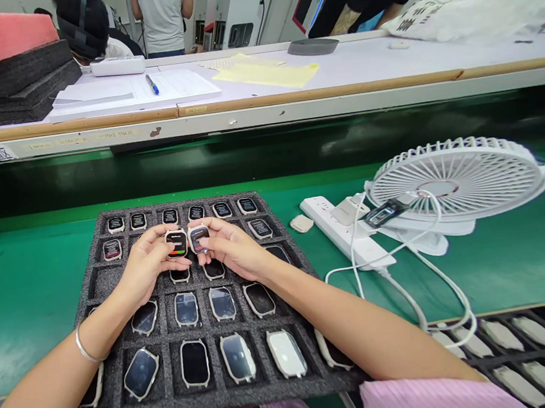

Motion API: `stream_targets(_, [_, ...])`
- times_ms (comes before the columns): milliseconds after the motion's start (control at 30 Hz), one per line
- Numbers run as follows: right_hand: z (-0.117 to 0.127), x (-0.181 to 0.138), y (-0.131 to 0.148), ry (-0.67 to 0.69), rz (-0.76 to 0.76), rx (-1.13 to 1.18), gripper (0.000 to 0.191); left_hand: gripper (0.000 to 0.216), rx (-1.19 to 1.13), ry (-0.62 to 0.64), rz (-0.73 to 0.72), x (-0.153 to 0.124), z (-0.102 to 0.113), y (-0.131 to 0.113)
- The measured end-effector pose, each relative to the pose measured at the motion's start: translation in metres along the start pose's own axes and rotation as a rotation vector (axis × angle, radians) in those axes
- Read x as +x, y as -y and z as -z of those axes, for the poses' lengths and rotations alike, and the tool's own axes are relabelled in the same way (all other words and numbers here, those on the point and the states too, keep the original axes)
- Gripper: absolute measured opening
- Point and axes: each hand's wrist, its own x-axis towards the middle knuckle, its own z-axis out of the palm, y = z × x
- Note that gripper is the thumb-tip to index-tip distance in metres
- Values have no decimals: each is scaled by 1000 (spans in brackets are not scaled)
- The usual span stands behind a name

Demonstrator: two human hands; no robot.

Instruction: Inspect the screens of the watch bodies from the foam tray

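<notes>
A black foam tray (97, 282) with square pockets lies on the green mat in front of me, holding several smartwatch bodies. My left hand (148, 262) grips one watch body (177, 243) whose lit screen shows red and green bars. My right hand (230, 245) grips a second watch body (198, 237) with a lit screen right beside it. Both are held just above the tray's second row. The back row watches (195, 213) have lit screens; the nearer rows (194, 362) are dark.
A white fan (453, 183) lies face-up at the right, next to a white power strip (340, 229) with trailing cables (412, 293). Another tray of watches (519, 349) sits at the lower right. A raised shelf (260, 103) behind holds papers, a pen and foam pads; people stand beyond.
</notes>
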Motion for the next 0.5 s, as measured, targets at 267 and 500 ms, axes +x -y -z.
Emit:
stream_targets(267, [1, 0, -2, -2, 36, -47, 33, 39, 19, 1, -4, -1, 0, 0])
stream_targets(500, [3, 0, 2, -58, 46, -44, 38, 48, 68, 1, -69, -4, -5, -7])
